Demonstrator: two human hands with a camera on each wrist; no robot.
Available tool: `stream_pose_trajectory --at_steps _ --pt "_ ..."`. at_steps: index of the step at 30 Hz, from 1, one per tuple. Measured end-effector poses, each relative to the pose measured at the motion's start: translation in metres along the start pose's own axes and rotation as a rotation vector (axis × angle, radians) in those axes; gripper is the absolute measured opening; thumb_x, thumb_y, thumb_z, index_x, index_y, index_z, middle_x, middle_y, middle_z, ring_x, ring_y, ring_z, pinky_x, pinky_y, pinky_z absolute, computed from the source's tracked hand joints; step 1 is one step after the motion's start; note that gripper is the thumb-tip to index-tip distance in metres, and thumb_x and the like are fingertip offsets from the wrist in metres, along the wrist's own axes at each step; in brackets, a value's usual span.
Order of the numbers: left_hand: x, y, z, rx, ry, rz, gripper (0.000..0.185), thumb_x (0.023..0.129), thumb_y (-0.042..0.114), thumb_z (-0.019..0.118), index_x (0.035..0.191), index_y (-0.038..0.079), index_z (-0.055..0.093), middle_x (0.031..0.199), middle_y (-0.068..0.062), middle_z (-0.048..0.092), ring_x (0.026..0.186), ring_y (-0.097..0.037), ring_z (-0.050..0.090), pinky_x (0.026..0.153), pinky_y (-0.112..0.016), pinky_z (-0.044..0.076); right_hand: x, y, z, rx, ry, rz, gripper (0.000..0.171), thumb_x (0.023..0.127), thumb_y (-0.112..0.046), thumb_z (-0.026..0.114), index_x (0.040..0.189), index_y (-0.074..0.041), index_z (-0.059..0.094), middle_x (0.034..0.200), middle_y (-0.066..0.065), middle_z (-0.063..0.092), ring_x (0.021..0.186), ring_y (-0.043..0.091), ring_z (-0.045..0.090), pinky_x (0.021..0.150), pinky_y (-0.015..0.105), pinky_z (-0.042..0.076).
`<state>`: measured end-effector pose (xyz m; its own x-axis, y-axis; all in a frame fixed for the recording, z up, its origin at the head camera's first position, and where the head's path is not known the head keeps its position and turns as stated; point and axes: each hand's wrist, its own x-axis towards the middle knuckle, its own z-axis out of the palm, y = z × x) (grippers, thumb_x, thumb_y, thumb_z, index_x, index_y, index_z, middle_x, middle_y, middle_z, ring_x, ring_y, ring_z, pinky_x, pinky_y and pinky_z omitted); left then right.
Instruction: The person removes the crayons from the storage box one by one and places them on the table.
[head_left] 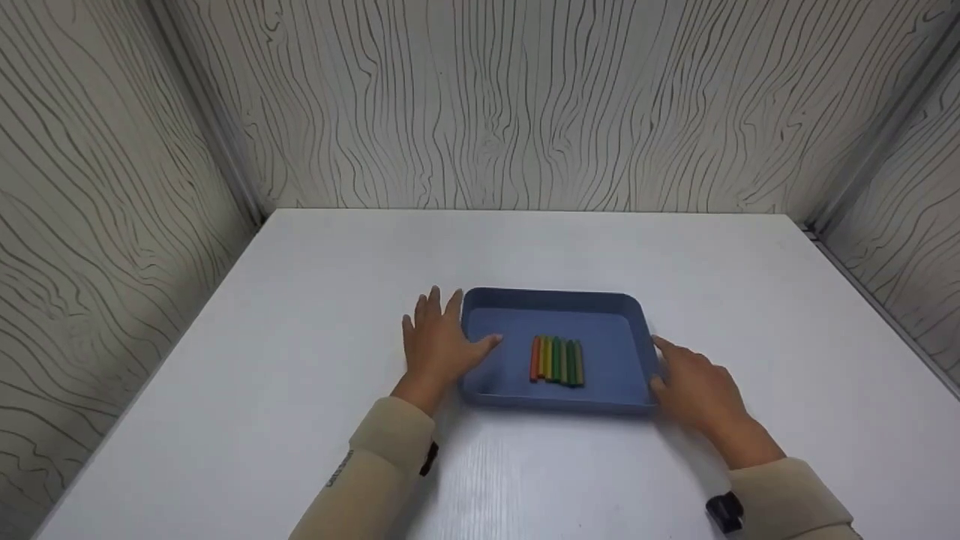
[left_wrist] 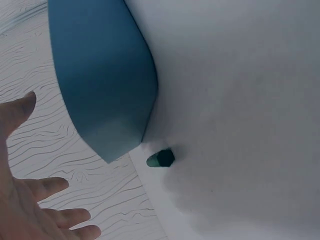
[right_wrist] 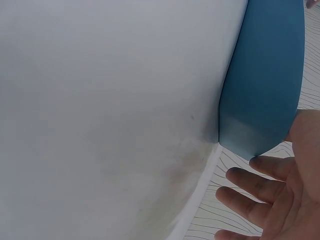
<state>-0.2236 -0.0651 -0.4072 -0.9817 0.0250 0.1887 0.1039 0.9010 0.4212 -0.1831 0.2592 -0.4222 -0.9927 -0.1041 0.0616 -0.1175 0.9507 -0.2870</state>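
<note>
Beside blue tray [head_left: 480,319], both hands; no legible writing

Head: looks down and forward over the white table [head_left: 300,360].
Wrists: close, low, apparently facing the shallow blue plastic tray [left_wrist: 100,75] walls.
Shared: tray, table.

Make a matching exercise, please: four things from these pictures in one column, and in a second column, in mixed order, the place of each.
Things:
1. left hand
2. right hand
3. crayons
4. blue tray

Places:
a. side by side inside the tray
b. on the white table, between the two hands
c. at the tray's left wall, thumb over the rim
d. at the tray's right wall

Pairs: 1-c, 2-d, 3-a, 4-b
</note>
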Motion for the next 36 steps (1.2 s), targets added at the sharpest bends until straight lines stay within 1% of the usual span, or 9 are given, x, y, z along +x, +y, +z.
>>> stream_pose_trajectory --at_steps 12,18,20,25,31,36 --pt "-0.002 0.02 0.009 -0.008 -0.062 0.04 0.085 0.079 0.059 0.067 0.144 0.01 0.041 0.15 -0.019 0.029 0.138 -0.037 0.023 0.108 -0.057 0.016 0.0 0.0 0.0 0.008 0.002 0.009 0.054 0.089 -0.012 0.055 0.139 0.006 0.042 0.13 0.029 0.051 0.117 0.048 0.046 0.089 0.063 0.035" --pt "-0.003 0.03 0.015 0.019 -0.085 0.064 0.085 0.079 0.059 0.067 0.144 0.01 0.042 0.149 -0.019 0.031 0.137 -0.036 0.026 0.108 -0.056 0.018 0.0 -0.001 0.0 0.007 0.003 0.004 0.054 0.089 -0.012 0.054 0.138 0.006 0.042 0.129 0.029 0.051 0.116 0.048 0.047 0.088 0.063 0.036" --pt "-0.004 0.033 0.016 0.025 -0.083 0.073 0.084 0.079 0.058 0.068 0.143 0.01 0.043 0.148 -0.019 0.032 0.137 -0.036 0.027 0.107 -0.056 0.019 0.0 -0.001 0.0 -0.001 0.007 -0.001 0.054 0.088 -0.012 0.055 0.137 0.006 0.043 0.129 0.029 0.051 0.116 0.048 0.047 0.087 0.063 0.037" --pt "-0.007 0.038 0.021 0.042 -0.088 0.095 0.081 0.079 0.054 0.07 0.142 0.009 0.045 0.147 -0.02 0.035 0.135 -0.037 0.03 0.107 -0.055 0.022 0.0 0.0 0.0 -0.011 0.018 -0.009 0.055 0.088 -0.012 0.057 0.137 0.006 0.043 0.128 0.03 0.052 0.114 0.049 0.048 0.087 0.062 0.038" --pt "-0.009 0.043 0.029 0.045 -0.114 0.112 0.079 0.079 0.05 0.072 0.14 0.008 0.047 0.144 -0.02 0.038 0.134 -0.037 0.032 0.105 -0.056 0.024 0.0 0.0 0.001 -0.006 0.021 -0.012 0.055 0.088 -0.012 0.057 0.137 0.006 0.043 0.128 0.029 0.052 0.114 0.049 0.048 0.087 0.062 0.038" --pt "-0.01 0.046 0.034 0.063 -0.15 0.102 0.08 0.078 0.052 0.073 0.14 0.008 0.048 0.14 -0.018 0.044 0.131 -0.034 0.038 0.105 -0.052 0.027 0.0 0.001 0.001 -0.004 0.022 -0.018 0.055 0.088 -0.012 0.057 0.137 0.006 0.043 0.128 0.029 0.052 0.114 0.049 0.048 0.086 0.062 0.038"
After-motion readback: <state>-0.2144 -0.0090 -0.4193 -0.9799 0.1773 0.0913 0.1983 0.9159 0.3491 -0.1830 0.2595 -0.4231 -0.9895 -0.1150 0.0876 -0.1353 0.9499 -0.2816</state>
